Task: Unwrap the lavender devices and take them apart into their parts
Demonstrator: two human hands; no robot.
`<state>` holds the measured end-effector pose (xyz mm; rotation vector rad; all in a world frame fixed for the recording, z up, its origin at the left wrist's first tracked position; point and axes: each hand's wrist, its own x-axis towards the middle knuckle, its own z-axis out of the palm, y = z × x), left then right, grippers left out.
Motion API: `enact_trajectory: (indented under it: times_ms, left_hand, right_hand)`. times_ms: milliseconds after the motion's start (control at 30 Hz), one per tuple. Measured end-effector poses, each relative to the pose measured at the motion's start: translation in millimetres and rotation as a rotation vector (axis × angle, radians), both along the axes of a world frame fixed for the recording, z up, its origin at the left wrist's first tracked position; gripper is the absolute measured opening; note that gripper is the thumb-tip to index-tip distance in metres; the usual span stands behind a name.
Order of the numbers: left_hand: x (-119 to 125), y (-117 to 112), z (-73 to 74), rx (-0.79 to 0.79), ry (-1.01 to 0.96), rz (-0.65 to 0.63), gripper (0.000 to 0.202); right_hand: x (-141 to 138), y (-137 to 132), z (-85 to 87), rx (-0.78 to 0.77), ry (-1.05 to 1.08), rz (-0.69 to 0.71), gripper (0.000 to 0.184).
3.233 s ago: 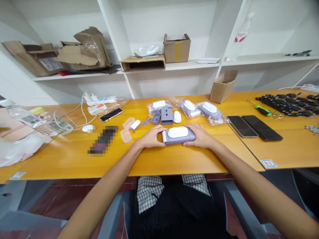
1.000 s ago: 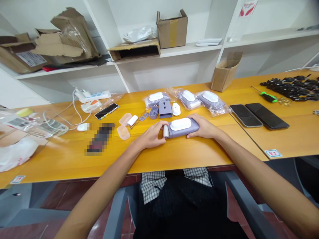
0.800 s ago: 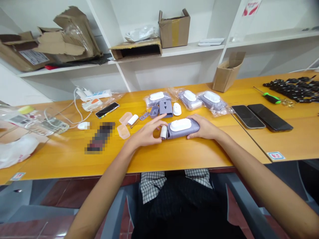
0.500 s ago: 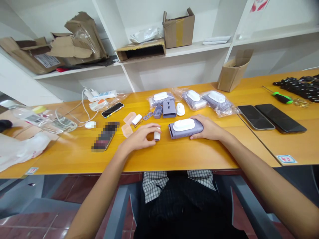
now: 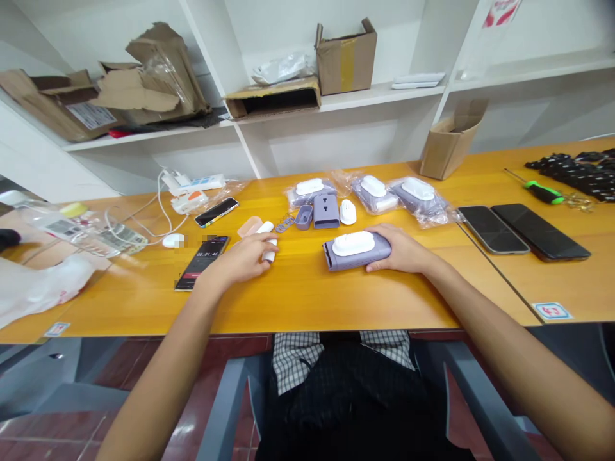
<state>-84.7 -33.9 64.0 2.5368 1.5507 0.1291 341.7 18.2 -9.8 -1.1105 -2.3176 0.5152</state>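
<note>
The right hand (image 5: 400, 250) holds the device (image 5: 356, 258) by its right end on the table (image 5: 307, 304), seemingly to steady it. Left of the device, the left hand (image 5: 243, 260) pinches a white cap (image 5: 270, 251), probably so it won't roll.

"State the legible readout."
"I read 00:01:46 on the phone (image 5: 205, 261), at nine o'clock from my view's centre."
"Remaining markings?"
"I cannot decipher these: desk (image 5: 298, 301) sticker (image 5: 552, 311), four o'clock; second sticker (image 5: 56, 329), eight; carton (image 5: 54, 120) label (image 5: 91, 113), ten; red-and-white label (image 5: 502, 11), one."
</note>
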Motion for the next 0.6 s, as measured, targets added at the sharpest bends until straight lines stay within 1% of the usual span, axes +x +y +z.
enact_trajectory:
  times_ms: [100, 167, 267, 333, 367, 467, 533, 600]
  left_hand:
    - [-7, 1, 2.5, -0.035, 0.026, 0.024, 0.038]
    - [-8, 0, 4.5, -0.045, 0.078, 0.023, 0.043]
    - [-1, -3, 4.5, -0.022, 0.191, 0.028, 0.045]
    - [12, -7, 1.4, 0.022, 0.219, 0.065, 0.041]
    - [21, -9, -1.4, 0.057, 0.197, 0.085, 0.04]
    - [53, -17, -14.0, 0.219, 0.019, 0.121, 0.044]
    - [72, -21, -25.1, 0.244, -0.069, 0.132, 0.044]
    - [86, -23, -36.0, 0.228, -0.112, 0.146, 0.044]
  right_hand:
    - [0, -1, 2.0, -0.007, -0.011, 0.007, 0.096]
    - [0, -1, 3.6, -0.012, -0.013, 0.014, 0.096]
    - [0, -2, 5.3, -0.01, -0.011, 0.028, 0.096]
    - [0, -3, 5.3, -0.011, -0.012, 0.025, 0.096]
    - [0, -4, 5.1, -0.014, -0.012, 0.022, 0.096]
    - [0, -5, 4.3, -0.025, -0.002, 0.016, 0.095]
    - [0, -5, 4.1, -0.025, 0.008, 0.019, 0.095]
    - [0, -5, 4.7, -0.028, 0.013, 0.016, 0.095]
